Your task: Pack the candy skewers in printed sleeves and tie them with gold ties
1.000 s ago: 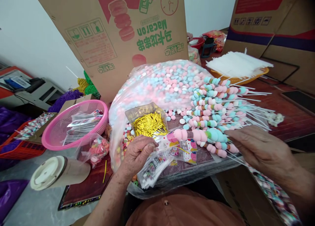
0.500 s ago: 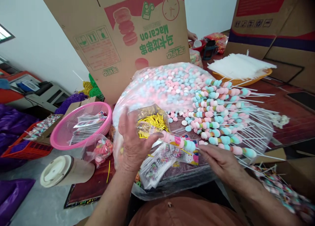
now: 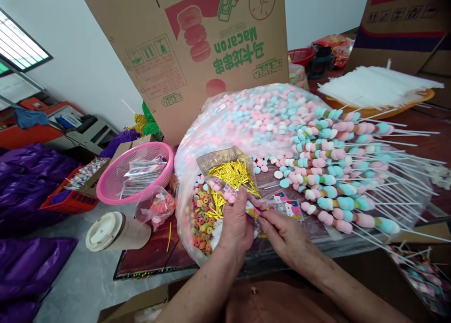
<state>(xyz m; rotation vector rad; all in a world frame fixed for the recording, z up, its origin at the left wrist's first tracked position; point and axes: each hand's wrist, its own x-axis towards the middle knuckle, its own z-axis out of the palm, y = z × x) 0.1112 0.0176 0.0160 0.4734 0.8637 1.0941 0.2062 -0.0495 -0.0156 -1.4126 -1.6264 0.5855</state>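
A marshmallow skewer in a clear printed wrapper (image 3: 222, 188) slants across the middle, its upper end pointing left. My left hand (image 3: 237, 226) is closed round its middle, thumb on top. At the lower end, my right hand (image 3: 286, 236) pinches the wrapper; the fingers hide the stick there. Just behind lies an open bag of gold twist ties (image 3: 234, 175). Ring-shaped candies (image 3: 202, 217) sit left of my left hand. Flat printed wrappers (image 3: 291, 209) lie beyond my right hand. To the right, unwrapped marshmallow skewers (image 3: 327, 180) are piled with their white sticks pointing right.
A large clear bag of pastel marshmallows (image 3: 239, 121) fills the back, before a tall cardboard box (image 3: 141, 13). At left are a pink basket (image 3: 104, 189) and a lidded cup (image 3: 132, 234). White sticks (image 3: 380, 86) lie in an orange basket (image 3: 398, 107).
My left hand has gone from spread fingers to a closed grip on the wrapped skewer. Both hands have come together. The view has shifted left; a person's hand at the back is out of sight.
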